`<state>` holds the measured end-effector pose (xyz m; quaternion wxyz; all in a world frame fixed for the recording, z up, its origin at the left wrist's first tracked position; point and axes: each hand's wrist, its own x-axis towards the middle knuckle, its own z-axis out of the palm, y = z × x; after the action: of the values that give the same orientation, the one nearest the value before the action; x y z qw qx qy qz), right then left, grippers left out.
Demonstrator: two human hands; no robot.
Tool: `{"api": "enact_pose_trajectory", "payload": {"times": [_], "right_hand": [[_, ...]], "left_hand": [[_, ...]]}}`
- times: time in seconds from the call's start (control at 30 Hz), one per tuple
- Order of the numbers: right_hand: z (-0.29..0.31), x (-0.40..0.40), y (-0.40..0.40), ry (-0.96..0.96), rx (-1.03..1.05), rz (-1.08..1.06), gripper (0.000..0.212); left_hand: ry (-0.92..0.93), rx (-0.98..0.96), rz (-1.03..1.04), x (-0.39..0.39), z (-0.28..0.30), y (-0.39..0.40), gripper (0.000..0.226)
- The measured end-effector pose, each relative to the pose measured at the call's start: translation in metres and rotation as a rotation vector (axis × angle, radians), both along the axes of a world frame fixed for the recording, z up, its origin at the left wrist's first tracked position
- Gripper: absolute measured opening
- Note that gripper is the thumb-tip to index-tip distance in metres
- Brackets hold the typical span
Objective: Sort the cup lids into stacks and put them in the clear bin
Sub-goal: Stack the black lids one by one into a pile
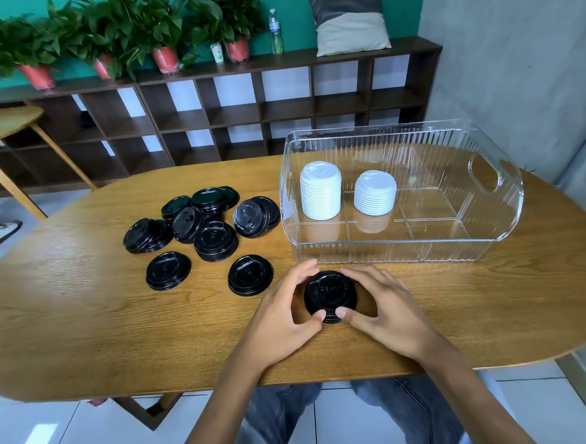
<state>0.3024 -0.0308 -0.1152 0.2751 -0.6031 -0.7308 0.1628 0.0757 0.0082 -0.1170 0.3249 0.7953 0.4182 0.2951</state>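
The oval wooden desk (73,311) carries all task items. On its far right stands the clear ribbed plastic bin (455,245), its floor marked off into sections. Inside it, at the left end, two stacks of white plastic cup lids stand upright and apart: the taller stack (320,191) to the left, the shorter stack (375,193) to its right.

To the left of the bin, a loose pile of black plastic cup lids (202,219) lies on the desk, some overlapping and some tilted. Two more black lids lie flat nearer to me: one (168,270) on the left and one (250,274) on the right, apart from each other.

Directly in front of the bin's near wall, a short stack of black lids (330,296) sits on the desk between my hands. My left hand (279,310) grips its left side, fingers curved over the far rim and thumb on the near rim. My right hand (385,310) grips the right side in the same mirrored manner. The two thumb tips lie just beside each other at the near edge.
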Motion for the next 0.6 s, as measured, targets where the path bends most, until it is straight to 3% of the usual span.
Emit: {"api": "enact_pose_trajectory", "payload": {"times": [0.6], "right_hand": [[0.0006,-0.0009,0.0015,-0.025,-0.005,-0.005,0.071]], "left_hand": [[0.013,0.034,-0.009,0.0004,-0.0007,0.0010,0.074]]}}
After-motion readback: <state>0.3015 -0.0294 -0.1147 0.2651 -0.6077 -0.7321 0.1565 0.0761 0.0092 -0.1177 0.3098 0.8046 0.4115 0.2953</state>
